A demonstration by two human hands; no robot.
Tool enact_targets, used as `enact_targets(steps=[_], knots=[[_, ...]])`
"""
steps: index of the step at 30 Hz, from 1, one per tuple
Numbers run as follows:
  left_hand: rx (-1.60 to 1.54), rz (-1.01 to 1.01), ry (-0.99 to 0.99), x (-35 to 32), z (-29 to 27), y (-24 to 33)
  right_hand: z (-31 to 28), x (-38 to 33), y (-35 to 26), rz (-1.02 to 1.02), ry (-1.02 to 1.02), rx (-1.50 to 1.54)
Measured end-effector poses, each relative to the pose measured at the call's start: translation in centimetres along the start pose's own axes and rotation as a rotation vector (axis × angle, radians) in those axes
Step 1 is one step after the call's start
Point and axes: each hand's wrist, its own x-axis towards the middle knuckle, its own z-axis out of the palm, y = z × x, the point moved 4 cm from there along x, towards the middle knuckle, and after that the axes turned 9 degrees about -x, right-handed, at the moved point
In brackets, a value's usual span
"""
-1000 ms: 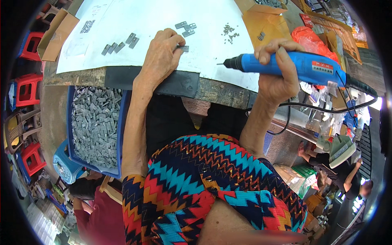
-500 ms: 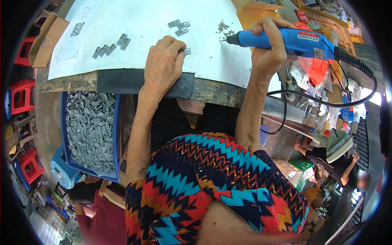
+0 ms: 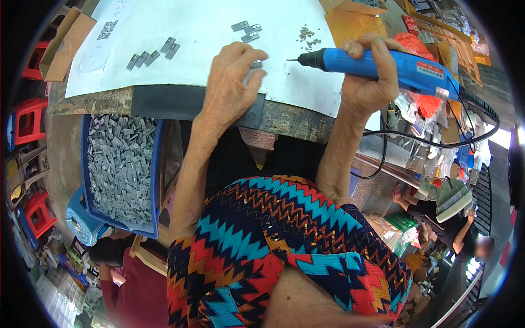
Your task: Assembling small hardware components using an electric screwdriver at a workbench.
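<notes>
The left hand (image 3: 232, 82) lies palm-down with fingers spread flat, its fingertips pressing a small grey metal piece (image 3: 256, 64) onto the white paper sheet (image 3: 202, 38); how firmly is hard to tell, since the fingers cover most of it. The right hand (image 3: 372, 76) is wrapped fully around a blue corded electric screwdriver (image 3: 377, 63), held level with its bit just beside that piece. A small pile of tiny screws (image 3: 307, 36) and more grey metal plates (image 3: 152, 54) lie farther up the sheet. Below the table edge stands a blue plastic crate of grey parts (image 3: 123, 164).

White sheet (image 3: 197, 38) and metal brackets (image 3: 153, 56) on workbench (image 3: 93, 101).
</notes>
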Motion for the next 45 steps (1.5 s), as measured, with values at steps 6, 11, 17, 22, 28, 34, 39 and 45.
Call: enact_targets(steps=[6,11,17,22,28,34,39,45], knots=[[0.072,0.007,0.045,-0.2,1.0,0.2,0.7,-0.8,-0.3,0.074,-0.009,0.24],[0.076,0.008,0.064,-0.4,0.9,0.0,0.9,-0.9,-0.2,0.092,0.017,0.272],[0.064,0.016,0.07,-0.4,0.8,0.1,1.0,-1.1,-0.3,0.106,0.03,0.286],[0.06,0.02,0.062,-0.5,0.9,0.0,1.2,-1.3,-0.4,0.109,-0.027,0.244],[0.029,0.04,0.082,-0.3,0.5,0.2,1.2,-1.2,-0.7,0.1,-0.045,0.247],[-0.392,-0.203,0.131,-0.9,0.0,-0.5,1.7,-1.1,-1.9,0.042,-0.066,0.349],[-0.709,-0.327,0.142,-1.2,-0.2,-0.9,2.1,-1.2,-2.8,0.028,-0.089,0.37],[-0.757,-0.335,0.131,-1.2,-0.3,-0.8,2.6,-1.4,-3.1,0.03,-0.125,0.376]])
